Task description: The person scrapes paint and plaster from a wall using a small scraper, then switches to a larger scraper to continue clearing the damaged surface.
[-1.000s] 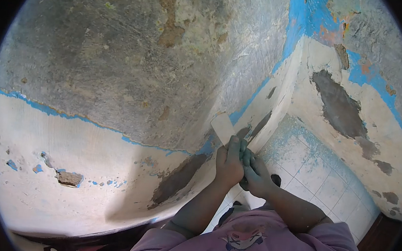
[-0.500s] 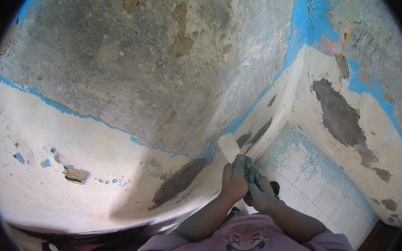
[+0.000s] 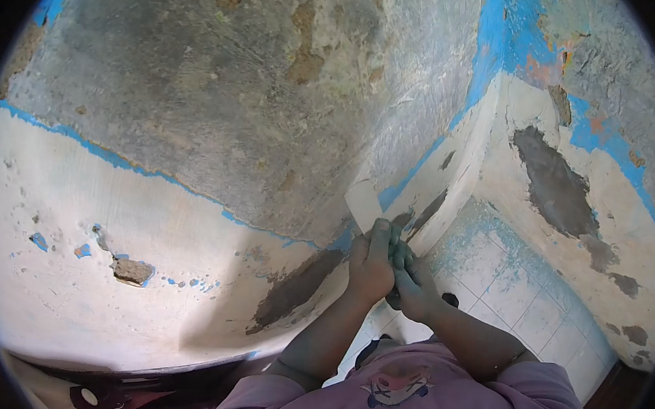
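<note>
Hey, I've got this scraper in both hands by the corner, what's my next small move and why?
Perhaps shift the scraper slightly onto the blue strip: your left hand and right hand are clasped around it, and its blade shows against grey wall beside that strip.

Wall ahead, free room above floor

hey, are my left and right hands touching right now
Touching. The head view shows the left hand against the right hand, fingers meeting just below the pale scraper blade.
</note>
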Demonstrator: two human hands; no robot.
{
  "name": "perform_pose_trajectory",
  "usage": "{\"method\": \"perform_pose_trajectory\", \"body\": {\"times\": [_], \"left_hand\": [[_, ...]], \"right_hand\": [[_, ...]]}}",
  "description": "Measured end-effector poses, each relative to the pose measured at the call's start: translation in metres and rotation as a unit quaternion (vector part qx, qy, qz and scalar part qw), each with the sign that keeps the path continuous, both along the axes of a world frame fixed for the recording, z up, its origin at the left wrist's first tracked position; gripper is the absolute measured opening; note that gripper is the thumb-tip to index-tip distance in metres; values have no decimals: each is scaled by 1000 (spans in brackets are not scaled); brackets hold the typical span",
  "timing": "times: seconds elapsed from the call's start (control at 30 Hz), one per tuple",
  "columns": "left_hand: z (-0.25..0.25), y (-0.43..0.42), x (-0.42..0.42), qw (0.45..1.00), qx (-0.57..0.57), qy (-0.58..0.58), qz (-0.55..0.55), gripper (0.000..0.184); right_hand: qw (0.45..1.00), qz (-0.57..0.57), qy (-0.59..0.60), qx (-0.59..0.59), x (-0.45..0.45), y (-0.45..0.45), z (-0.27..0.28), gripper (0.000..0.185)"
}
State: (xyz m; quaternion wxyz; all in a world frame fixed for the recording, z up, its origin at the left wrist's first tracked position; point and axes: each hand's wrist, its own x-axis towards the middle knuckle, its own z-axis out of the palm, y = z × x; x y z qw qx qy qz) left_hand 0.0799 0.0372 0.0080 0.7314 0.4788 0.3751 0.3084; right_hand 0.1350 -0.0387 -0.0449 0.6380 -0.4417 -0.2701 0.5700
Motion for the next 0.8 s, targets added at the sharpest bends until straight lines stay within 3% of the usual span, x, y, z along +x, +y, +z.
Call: {"method": "perform_pose_trajectory", "body": {"times": [0.03,0.17,0.3,0.37,0.5,0.57,0.63,0.67,0.77,0.8], "left_hand": [[6,3,1,999,39,24,-25,31],[-30,-19,-14,999,-18,-36,-17,31],[-12,-3,-4,1000,1,-2,2,32],[-6,1,-3,999,27,-8,-32,32],[-22,-20,-11,998,13,33,-49,32],[-30,-17,-10,997,5,45,-62,33],[-12,-2,-1,999,29,42,11,34],[5,5,4,999,37,37,-2,35],[-1,0,1,1000,-6,0,-21,35],[-6,-9,-3,999,-15,30,-21,35]], "right_hand": [[1000,18,22,10,2,2,1,33],[998,-20,1,-53,-3,-14,8,32],[999,-23,-38,-15,-13,-3,-13,18],[998,-10,47,51,-5,3,-3,17],[995,-30,93,-24,-11,-27,-1,26],[997,-52,60,-20,-11,-22,-2,24],[996,-10,94,-6,-1,-3,16,22],[988,1,152,5,-2,5,10,21],[996,-18,82,23,-2,-4,13,20],[991,8,132,-4,-3,-16,15,20]]}}
